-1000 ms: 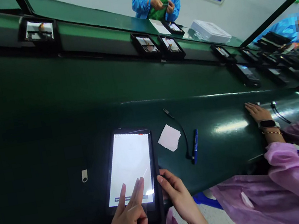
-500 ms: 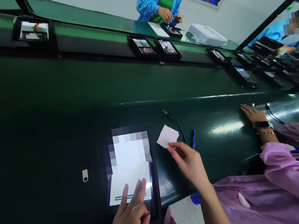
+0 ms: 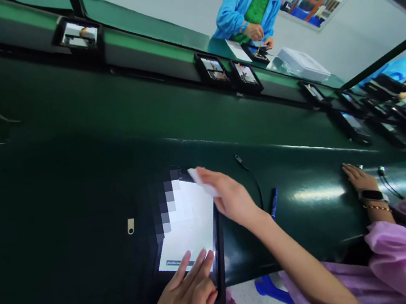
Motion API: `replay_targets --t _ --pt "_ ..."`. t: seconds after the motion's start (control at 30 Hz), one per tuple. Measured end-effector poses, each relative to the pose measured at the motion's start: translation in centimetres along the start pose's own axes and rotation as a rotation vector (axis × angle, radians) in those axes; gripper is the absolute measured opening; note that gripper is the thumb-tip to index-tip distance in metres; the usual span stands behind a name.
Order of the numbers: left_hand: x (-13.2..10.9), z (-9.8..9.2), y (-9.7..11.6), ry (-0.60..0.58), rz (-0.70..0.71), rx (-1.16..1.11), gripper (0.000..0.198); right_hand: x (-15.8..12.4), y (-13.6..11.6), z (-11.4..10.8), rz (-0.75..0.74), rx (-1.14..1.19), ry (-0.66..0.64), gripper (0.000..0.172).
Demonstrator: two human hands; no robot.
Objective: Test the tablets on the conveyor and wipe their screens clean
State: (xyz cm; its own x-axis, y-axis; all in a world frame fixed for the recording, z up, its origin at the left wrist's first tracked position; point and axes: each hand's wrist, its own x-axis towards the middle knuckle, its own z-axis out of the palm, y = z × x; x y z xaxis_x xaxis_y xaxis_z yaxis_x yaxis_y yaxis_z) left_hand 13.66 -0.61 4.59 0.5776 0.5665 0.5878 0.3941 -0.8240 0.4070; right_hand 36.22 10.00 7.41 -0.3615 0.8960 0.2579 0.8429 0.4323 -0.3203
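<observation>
A tablet-like device (image 3: 191, 211) with a lit white screen and a dark frame lies at the table's front edge. My left hand (image 3: 191, 294) rests on its lower part, fingers stretched out over the screen's bottom. My right hand (image 3: 234, 198) is closed on a folded white cloth or paper (image 3: 201, 182) at the screen's upper right corner; whether it touches the glass I cannot tell. Left of the device lies a small silver USB stick (image 3: 131, 226). To the right are a short black cable (image 3: 252, 175) and a blue pen (image 3: 274, 203).
Several framed devices stand along the green ledge, one at the far left (image 3: 79, 36) and more (image 3: 247, 76) towards the right. A co-worker's hand (image 3: 361, 180) with a wristband rests on the table at right. Another person in blue (image 3: 244, 5) works behind the ledge.
My right hand has picked up the white cloth or paper from the table and carried it left onto the device's upper right corner. My left hand stays on the screen's lower part.
</observation>
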Motion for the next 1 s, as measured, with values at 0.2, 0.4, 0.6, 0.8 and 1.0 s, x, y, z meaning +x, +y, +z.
replay_targets --t 0.2,0.4,0.6,0.8,1.0 --pt "-0.6 0.5 -0.1 0.016 -0.001 -0.04 0.024 2.8 -3.3 2.1 -0.458 -0.041 -0.325 0.055" --pt "-0.3 0.2 -0.1 0.018 0.017 -0.059 0.025 0.3 -3.1 1.4 -0.493 0.085 -0.38 0.046" --pt "-0.8 0.7 -0.2 0.05 0.035 -0.085 0.026 -1.9 -3.4 1.0 -0.472 0.164 -0.402 0.045" --pt "-1.2 0.8 -0.5 0.048 0.088 -0.096 0.025 -3.9 -3.9 0.5 -0.439 0.189 -0.429 0.043" --pt "-0.9 0.2 -0.5 0.104 0.106 -0.177 0.019 -5.4 -4.6 -0.4 -0.405 0.192 -0.497 0.044"
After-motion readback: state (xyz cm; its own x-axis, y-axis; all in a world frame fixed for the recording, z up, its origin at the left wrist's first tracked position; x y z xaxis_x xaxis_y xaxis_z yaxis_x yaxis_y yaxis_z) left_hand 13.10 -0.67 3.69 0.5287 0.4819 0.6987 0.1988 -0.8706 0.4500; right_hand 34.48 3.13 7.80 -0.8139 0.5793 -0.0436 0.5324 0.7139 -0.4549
